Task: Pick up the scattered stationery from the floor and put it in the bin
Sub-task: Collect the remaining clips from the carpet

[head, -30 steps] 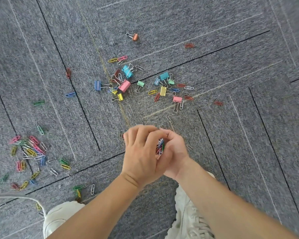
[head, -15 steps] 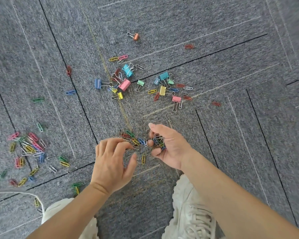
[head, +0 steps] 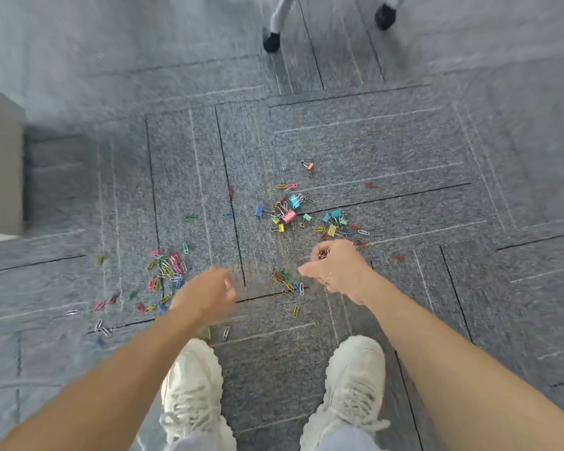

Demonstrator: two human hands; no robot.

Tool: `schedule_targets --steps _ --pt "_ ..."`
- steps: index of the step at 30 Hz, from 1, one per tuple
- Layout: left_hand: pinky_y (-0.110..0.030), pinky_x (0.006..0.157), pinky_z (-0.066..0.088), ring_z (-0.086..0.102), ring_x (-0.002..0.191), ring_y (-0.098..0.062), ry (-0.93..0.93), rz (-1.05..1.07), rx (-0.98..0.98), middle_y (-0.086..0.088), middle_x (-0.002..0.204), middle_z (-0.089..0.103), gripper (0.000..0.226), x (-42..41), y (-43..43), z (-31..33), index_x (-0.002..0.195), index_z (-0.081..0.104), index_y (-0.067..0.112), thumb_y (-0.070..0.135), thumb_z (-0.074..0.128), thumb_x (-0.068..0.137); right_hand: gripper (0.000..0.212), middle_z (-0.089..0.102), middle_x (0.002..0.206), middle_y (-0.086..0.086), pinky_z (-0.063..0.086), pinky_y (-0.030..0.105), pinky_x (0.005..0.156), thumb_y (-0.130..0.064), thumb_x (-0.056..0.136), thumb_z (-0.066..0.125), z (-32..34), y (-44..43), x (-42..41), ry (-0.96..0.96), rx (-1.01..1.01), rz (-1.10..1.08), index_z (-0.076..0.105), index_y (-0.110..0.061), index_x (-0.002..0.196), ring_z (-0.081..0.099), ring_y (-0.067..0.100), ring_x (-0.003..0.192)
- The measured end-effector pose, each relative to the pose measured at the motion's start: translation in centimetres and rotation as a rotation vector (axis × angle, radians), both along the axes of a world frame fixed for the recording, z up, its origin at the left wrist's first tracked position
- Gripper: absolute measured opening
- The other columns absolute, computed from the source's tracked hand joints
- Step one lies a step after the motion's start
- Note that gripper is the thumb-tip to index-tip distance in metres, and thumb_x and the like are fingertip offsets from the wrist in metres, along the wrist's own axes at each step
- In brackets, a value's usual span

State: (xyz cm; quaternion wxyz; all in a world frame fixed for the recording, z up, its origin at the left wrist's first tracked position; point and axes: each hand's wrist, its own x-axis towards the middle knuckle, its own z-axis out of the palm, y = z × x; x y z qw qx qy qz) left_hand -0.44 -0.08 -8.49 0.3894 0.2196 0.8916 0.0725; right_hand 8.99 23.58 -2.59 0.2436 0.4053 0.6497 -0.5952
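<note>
On my feed the right hand [head: 337,271] is closed in a fist round a bunch of coloured wire paper clips [head: 322,254]; the clips show at the upper opening of the fist. One digit juts out to the left, and I cannot tell whether it is thumb or finger. This hand hangs above the grey carpet-tile floor [head: 404,157], nearer me than the pink metal binder clip [head: 288,217] and slightly to its right; its bare forearm runs in from the lower right corner, palm side turned leftward.

The left hand [head: 205,296] is blurred; its fingers look curled, but I cannot tell whether they hold anything. It sits nearer me than the pink binder clip and to its left, with the forearm reaching in from the lower left.

Other pastel binder clips [head: 336,213] cluster just beside the pink one; an orange binder clip [head: 310,166] lies apart beyond it. A small group of loose paper clips [head: 287,281] lies nearer me than the pink clip, between the hands; a wide scatter of paper clips [head: 168,268] lies well to its left. A pair of white lace-up trainers [head: 192,385] stands nearest me.
</note>
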Motion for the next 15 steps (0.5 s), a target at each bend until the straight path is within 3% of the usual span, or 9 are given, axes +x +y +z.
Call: schedule_targets --steps 4,6,10,12,15 --pt "-0.027 0.074 0.046 0.061 0.085 -0.016 0.058 0.178 0.145 0.004 0.095 0.069 0.014 0.6 -2.1 11.6 0.097 0.067 0.016 0.022 0.055 0.094 0.030 0.041 0.050 0.002 0.029 0.030 0.048 -0.011 0.075 0.074 10.9 -1.6 0.1 0.138 0.180 0.116 0.048 -0.017 0.060 0.034 0.020 0.049" --pt "-0.025 0.072 0.041 0.060 0.084 -0.015 0.080 0.268 0.235 0.010 0.086 0.062 0.009 1.6 -3.3 17.5 0.097 0.065 0.020 0.024 0.058 0.094 0.031 0.041 0.052 0.002 0.029 0.027 0.048 -0.011 0.077 0.074 16.6 -3.1 0.5 0.208 0.219 0.143 0.047 -0.015 0.062 0.036 0.020 0.051" --pt "-0.022 0.067 0.044 0.062 0.078 -0.010 0.170 0.358 0.374 0.016 0.082 0.063 0.004 4.2 -6.7 27.3 0.089 0.062 0.029 0.028 0.061 0.093 0.030 0.041 0.062 0.006 0.024 0.019 0.043 -0.013 0.078 0.075 26.8 -7.0 2.6 0.311 0.246 0.176 0.048 -0.014 0.066 0.033 0.018 0.049" --pt "-0.018 0.065 0.043 0.061 0.078 -0.006 0.198 0.305 0.372 0.014 0.085 0.065 0.004 5.3 -8.4 30.3 0.090 0.061 0.030 0.028 0.059 0.094 0.031 0.044 0.065 0.009 0.024 0.020 0.043 -0.013 0.079 0.076 29.8 -8.6 3.6 0.331 0.216 0.185 0.048 -0.015 0.067 0.034 0.019 0.049" --pt "-0.021 0.068 0.041 0.060 0.083 -0.010 0.238 0.276 0.326 0.011 0.087 0.063 0.005 6.0 -10.8 32.0 0.094 0.063 0.027 0.029 0.059 0.094 0.030 0.046 0.063 0.011 0.021 0.014 0.037 -0.015 0.086 0.075 31.5 -10.6 4.4 0.321 0.201 0.216 0.049 -0.013 0.071 0.031 0.012 0.033"
